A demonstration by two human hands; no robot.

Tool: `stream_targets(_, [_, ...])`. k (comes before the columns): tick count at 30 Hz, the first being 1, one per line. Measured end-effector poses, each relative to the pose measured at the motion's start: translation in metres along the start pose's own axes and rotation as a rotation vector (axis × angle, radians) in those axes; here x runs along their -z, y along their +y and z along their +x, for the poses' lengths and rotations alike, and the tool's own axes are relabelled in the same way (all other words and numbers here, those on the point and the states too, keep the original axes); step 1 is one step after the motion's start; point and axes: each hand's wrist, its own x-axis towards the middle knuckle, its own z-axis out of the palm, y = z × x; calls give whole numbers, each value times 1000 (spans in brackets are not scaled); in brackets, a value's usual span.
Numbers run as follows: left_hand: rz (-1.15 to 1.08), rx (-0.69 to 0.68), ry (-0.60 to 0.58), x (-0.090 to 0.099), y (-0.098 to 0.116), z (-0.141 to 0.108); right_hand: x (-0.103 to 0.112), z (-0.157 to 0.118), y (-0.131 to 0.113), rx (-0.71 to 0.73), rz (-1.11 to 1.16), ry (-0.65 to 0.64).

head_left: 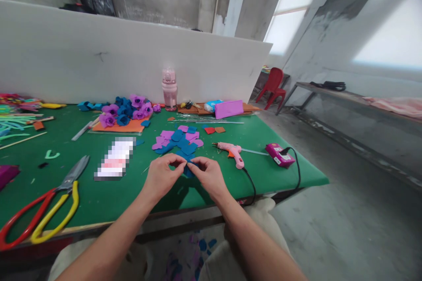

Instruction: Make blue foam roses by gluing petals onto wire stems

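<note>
Your left hand (163, 174) and right hand (209, 175) meet near the front edge of the green table (277, 149), thumbs and index fingers pinched together at the tips. Between and behind those fingertips you have a blue piece (188, 167); whether one hand or both grip it, you cannot tell.

Just beyond it lies a loose pile of purple petals (166, 135) and blue petals (180, 139), overlapping. To the right of your hands a pink glue gun (231, 148) rests on its side, near a magenta box (280, 155) with a black plug on it. A red scrap (209, 130) and a brown scrap (220, 130) sit above the glue gun.

On your left is a pixelated rectangle (116, 158), and farther left, large shears (62, 197) with one red and one yellow handle.

Farther back, purple and blue flowers (123, 112) are gathered on an orange sheet (120, 126). A pink bottle (169, 90) stands upright by the white panel (132, 52), with a purple pouch (229, 109) to its right.
</note>
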Motion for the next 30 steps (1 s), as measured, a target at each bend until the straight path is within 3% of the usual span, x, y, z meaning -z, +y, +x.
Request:
stream_targets(7, [62, -130, 31, -3, -1, -3, 0, 0, -1, 23, -76, 22])
stream_targets(10, [56, -125, 20, -3, -2, -3, 0, 0, -1, 34, -97, 36])
stream_targets(16, [-123, 89, -95, -2, -6, 1, 0, 0, -2, -30, -19, 4])
stream_targets(22, [-494, 352, -198, 0, -9, 4, 2, 0, -6, -88, 126, -67])
stream_targets(30, [-785, 486, -309, 2, -12, 4, 8, 0, -12, -116, 166, -157])
